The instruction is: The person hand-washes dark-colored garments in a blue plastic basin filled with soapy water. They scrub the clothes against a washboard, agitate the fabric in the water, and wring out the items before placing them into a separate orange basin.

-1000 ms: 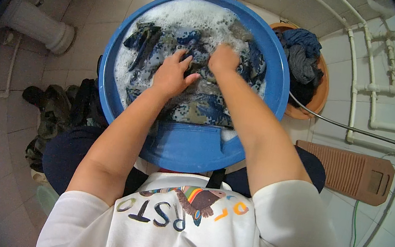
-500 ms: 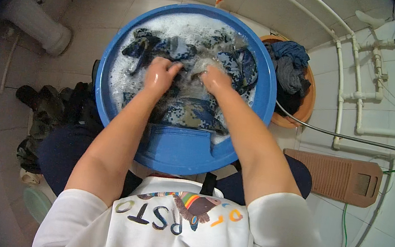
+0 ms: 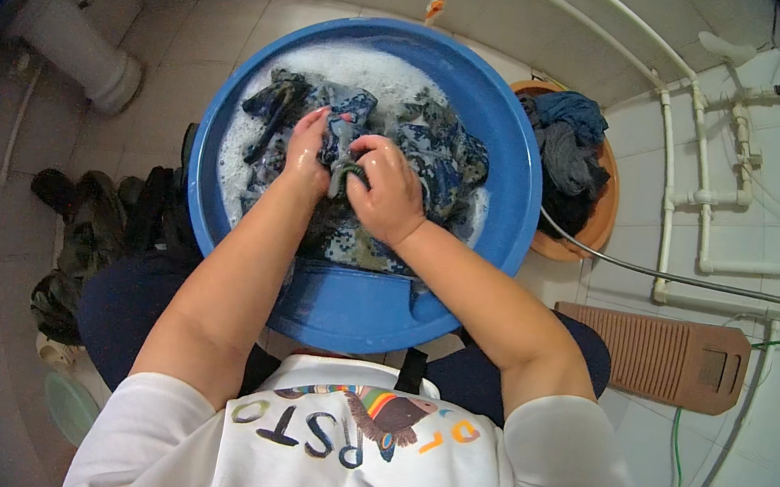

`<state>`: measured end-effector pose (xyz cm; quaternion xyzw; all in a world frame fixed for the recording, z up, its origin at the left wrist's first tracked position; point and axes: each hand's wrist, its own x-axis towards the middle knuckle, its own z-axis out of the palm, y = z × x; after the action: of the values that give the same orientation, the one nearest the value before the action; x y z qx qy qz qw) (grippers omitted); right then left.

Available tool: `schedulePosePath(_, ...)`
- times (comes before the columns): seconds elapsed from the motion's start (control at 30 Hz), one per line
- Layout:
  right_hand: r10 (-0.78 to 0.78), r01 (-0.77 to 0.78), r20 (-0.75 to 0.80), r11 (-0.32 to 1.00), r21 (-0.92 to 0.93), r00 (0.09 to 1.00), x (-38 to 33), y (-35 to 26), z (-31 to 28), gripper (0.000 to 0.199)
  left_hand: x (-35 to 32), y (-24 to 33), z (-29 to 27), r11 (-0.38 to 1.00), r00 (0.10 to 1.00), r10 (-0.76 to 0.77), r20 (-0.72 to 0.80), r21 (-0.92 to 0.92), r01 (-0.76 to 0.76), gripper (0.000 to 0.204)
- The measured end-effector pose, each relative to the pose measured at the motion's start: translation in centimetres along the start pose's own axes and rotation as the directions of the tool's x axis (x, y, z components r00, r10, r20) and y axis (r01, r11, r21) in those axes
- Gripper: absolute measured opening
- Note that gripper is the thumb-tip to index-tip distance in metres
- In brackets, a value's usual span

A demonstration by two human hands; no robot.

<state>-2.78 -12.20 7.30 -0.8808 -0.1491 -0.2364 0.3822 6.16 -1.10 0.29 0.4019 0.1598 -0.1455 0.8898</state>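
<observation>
A wet camouflage garment (image 3: 355, 241) in blue, grey and green lies bunched in sudsy water inside a big round blue basin (image 3: 524, 198). Over its middle, my right hand (image 3: 387, 193) is closed, its fingers curled round a fold of the cloth. Just to its left, my left hand (image 3: 306, 154) rests against the garment with its fingers stretched out and pointing away from me. A wet greyish-green strip of the cloth shows between both hands. White foam (image 3: 360, 68) gathers along the basin's far side. Cloth hides part of the right fingertips.
An orange-brown tub (image 3: 603, 219) of dark clothes (image 3: 572, 155) stands right of the basin, with a hose (image 3: 684, 277) running past. A brown washboard (image 3: 663, 357) lies by my right knee. Dark shoes (image 3: 95, 212) are at left. White pipes (image 3: 670, 163) line the right wall.
My hands have drawn nearer each other. The right one has moved left and toward me, with a fold of the garment lifted in its grip. Much of the cloth has bunched higher.
</observation>
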Motion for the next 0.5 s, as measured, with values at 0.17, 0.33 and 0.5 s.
schedulePosePath(0.17,-0.139,0.138,0.02,0.99,0.028,0.99,-0.7,1.0,0.8,0.02,-3.8,1.7,3.6,0.878,0.996,-0.052,-0.078,0.471,0.083,0.022)
schedulePosePath(0.33,0.582,-0.563,0.093,0.808,-0.174,0.808,1.3,7.6,-1.7,0.032,-4.9,5.0,4.1,0.814,0.973,-0.189,-0.134,0.532,0.231,0.044)
schedulePosePath(0.5,0.059,0.124,0.485,0.934,-0.336,0.872,-1.6,11.8,-6.8,0.059,-3.4,8.4,1.3,0.171,0.952,0.082,0.293,0.937,-0.303,0.048)
